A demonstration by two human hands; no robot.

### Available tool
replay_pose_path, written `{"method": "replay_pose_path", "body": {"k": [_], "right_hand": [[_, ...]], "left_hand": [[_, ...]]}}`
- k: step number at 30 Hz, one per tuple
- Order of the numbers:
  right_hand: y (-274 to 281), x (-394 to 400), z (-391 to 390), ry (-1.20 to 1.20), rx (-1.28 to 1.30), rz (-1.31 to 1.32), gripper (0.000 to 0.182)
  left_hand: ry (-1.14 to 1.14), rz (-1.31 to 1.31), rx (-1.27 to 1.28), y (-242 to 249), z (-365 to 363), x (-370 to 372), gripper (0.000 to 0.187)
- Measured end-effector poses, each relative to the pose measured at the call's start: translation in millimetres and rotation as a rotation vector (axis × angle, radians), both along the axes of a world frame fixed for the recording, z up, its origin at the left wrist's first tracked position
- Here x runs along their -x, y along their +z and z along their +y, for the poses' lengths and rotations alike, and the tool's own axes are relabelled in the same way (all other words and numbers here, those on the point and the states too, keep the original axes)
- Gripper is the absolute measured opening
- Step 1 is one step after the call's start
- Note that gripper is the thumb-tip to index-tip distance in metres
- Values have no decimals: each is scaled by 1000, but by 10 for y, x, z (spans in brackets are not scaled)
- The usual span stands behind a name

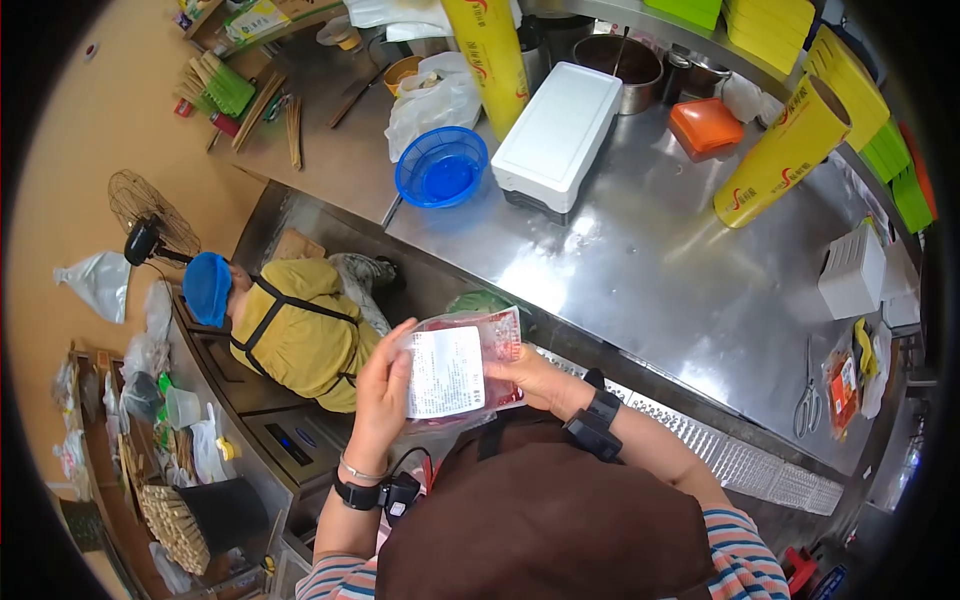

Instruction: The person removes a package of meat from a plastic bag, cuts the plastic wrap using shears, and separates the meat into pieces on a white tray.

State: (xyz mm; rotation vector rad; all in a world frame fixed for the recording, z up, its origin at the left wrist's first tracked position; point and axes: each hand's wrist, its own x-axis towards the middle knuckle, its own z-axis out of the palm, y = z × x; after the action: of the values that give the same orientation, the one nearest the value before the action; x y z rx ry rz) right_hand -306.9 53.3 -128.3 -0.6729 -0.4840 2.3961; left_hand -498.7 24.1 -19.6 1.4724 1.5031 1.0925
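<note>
Between my two hands is a clear plastic pack of something red, with a large white printed label point(446, 372) facing up. My left hand point(380, 388) grips the left edge, thumb up along the label's side. At the opposite edge, my right hand point(535, 377) holds on with its fingers bent over the red part of the pack point(503, 340). The pack is in the air above the aisle, in front of my body. Each wrist wears a black strap with a small device on it.
Ahead is a steel counter point(640, 270) bearing a white lidded box point(560, 130), a blue basket point(441, 170), yellow film rolls point(780, 155), an orange container point(705, 128) and scissors point(807, 390). A person in a yellow top point(305, 315) bends at the left. A bundle of sticks point(175, 525) lies lower left.
</note>
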Motion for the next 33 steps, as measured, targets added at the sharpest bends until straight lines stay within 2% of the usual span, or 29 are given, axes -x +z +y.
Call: {"method": "replay_pose_path", "body": {"k": [2, 4, 6, 7, 10, 14, 16, 18, 20, 21, 22, 24, 28, 33], "right_hand": [[-17, 164, 24, 30, 16, 42, 45], [4, 307, 71, 47, -38, 89, 48], [-139, 505, 129, 57, -44, 99, 51], [-193, 613, 169, 0, -41, 73, 52], [-383, 885, 263, -58, -33, 38, 54], [-394, 1215, 323, -92, -8, 109, 49], [-401, 1324, 415, -108, -3, -45, 47], [-520, 1344, 450, -128, 0, 46, 49], [-553, 1313, 514, -104, 11, 254, 52], [-530, 1311, 545, -72, 21, 264, 52], [-509, 1333, 561, -75, 19, 264, 52], [-478, 1396, 579, -71, 60, 332, 52], [-503, 1470, 674, -97, 30, 213, 52], [-372, 1404, 826, -59, -58, 253, 49]], "left_hand": [[-59, 81, 17, -198, 43, 211, 28], [-12, 84, -5, -320, 137, 389, 25], [-5, 554, -194, -314, 297, 553, 21], [59, 658, -253, -295, 345, 560, 18], [5, 798, -211, -196, 438, 699, 19], [-55, 744, -230, -432, 634, 1050, 18], [-62, 746, -276, -423, 689, 1037, 18], [-68, 745, -320, -302, 724, 1019, 18], [-16, 897, -297, -198, 772, 1019, 18], [-20, 920, -311, -186, 787, 1032, 18], [-22, 919, -314, -211, 813, 1032, 18], [-33, 737, -331, -268, 852, 1005, 16], [-38, 801, -283, -191, 924, 964, 15], [-26, 746, -436, -245, 1039, 1051, 17]]}}
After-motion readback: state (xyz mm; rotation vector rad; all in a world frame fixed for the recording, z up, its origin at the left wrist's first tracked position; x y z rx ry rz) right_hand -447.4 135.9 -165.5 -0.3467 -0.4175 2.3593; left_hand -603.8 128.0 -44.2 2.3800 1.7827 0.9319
